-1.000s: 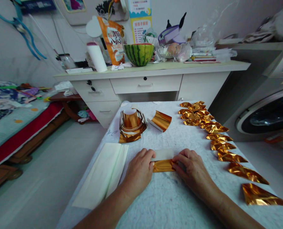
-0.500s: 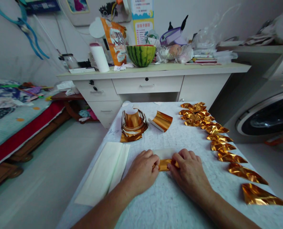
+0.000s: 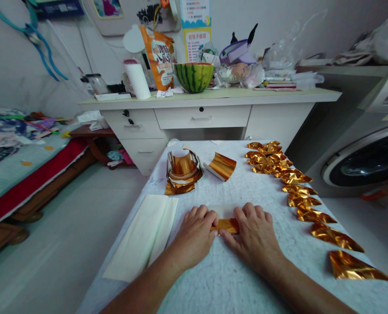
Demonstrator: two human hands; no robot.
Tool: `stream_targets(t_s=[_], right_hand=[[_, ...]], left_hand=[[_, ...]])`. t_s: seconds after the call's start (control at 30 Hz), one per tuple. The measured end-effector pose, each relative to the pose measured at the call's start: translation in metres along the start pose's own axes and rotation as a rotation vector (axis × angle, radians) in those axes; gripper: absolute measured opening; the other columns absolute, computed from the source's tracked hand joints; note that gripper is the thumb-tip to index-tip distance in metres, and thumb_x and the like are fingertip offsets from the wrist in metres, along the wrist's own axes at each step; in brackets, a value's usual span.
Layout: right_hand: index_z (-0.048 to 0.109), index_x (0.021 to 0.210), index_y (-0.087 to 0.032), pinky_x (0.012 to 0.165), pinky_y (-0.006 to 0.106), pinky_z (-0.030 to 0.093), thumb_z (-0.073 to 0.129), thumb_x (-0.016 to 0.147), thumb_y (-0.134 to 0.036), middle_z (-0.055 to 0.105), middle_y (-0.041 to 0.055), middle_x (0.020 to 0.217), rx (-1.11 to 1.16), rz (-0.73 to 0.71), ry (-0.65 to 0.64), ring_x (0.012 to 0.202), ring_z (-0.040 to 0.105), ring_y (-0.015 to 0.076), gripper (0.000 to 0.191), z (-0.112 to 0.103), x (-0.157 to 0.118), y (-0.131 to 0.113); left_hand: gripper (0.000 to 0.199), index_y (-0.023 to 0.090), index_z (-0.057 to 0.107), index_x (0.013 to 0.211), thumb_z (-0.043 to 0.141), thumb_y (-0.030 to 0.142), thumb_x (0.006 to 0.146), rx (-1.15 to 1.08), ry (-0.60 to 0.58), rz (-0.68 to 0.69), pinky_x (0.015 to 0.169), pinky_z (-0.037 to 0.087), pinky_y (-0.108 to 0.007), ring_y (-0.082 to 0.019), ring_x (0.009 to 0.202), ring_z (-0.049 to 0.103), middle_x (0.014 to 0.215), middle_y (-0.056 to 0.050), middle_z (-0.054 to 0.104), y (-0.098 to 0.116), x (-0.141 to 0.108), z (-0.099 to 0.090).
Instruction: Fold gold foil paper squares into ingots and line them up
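Both hands are partly curled on a strip of gold foil (image 3: 228, 225) that lies flat on the cloth-covered surface (image 3: 233, 279): the left hand (image 3: 197, 233) on one end, the right hand (image 3: 254, 235) on the other, white paper (image 3: 225, 211) just beyond.

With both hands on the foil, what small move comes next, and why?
I'd probably roll the foil slightly away from the body: the left hand and right hand are at its two ends, the thumbs sit by its near edge, and a pale strip shows just beyond it.
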State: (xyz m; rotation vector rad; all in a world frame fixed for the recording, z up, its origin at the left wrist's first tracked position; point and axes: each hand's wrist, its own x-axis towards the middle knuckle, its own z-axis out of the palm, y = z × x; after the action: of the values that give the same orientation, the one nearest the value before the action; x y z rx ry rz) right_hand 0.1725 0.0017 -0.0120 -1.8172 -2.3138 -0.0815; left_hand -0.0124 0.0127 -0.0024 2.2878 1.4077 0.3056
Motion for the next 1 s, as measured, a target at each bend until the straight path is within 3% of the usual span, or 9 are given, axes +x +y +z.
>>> stream_targets(t_s=[0.3, 0.47, 0.67, 1.0], right_hand=[[0.06, 0.091, -0.02, 0.075, 0.042, 0.032, 0.054, 0.083, -0.059, 0.054, 0.0103, 0.091, 0.033, 0.005, -0.027, 0.087, 0.047, 0.0297, 0.04, -0.002, 0.0, 0.0], [0.059, 0.093, -0.022, 0.077, 0.041, 0.034, 0.055, 0.087, -0.047, 0.054, 0.0085, 0.094, 0.1, -0.017, -0.038, 0.087, 0.048, 0.0277, 0.027, -0.001, -0.004, 0.008], [0.057, 0.095, -0.023, 0.079, 0.042, 0.036, 0.054, 0.088, -0.027, 0.054, 0.007, 0.099, 0.208, -0.065, -0.074, 0.09, 0.048, 0.0263, 0.009, -0.002, -0.007, 0.021], [0.058, 0.105, -0.026, 0.08, 0.042, 0.036, 0.044, 0.09, -0.009, 0.054, 0.0066, 0.105, 0.315, -0.155, -0.119, 0.093, 0.047, 0.0254, 0.027, 0.0, -0.009, 0.039]], left_hand=[[0.014, 0.024, 0.052, 0.094, 0.048, 0.013, 0.086, -0.043, -0.089, 0.015, 0.086, 0.037, -0.033, -0.021, 0.097, 0.044, 0.102, -0.001, 0.05, -0.007, 0.003, -0.009], [0.021, 0.024, 0.053, 0.095, 0.047, 0.01, 0.081, -0.087, -0.166, -0.003, 0.088, 0.037, -0.034, -0.022, 0.1, 0.043, 0.103, -0.001, 0.05, -0.007, 0.005, -0.017], [0.027, 0.025, 0.054, 0.097, 0.046, 0.007, 0.078, -0.118, -0.167, 0.025, 0.09, 0.037, -0.035, -0.021, 0.1, 0.043, 0.102, 0.0, 0.05, -0.012, 0.005, -0.017], [0.029, 0.025, 0.054, 0.098, 0.046, 0.006, 0.078, -0.107, -0.147, 0.048, 0.09, 0.038, -0.034, -0.02, 0.1, 0.044, 0.103, 0.0, 0.051, -0.015, 0.003, -0.017]])
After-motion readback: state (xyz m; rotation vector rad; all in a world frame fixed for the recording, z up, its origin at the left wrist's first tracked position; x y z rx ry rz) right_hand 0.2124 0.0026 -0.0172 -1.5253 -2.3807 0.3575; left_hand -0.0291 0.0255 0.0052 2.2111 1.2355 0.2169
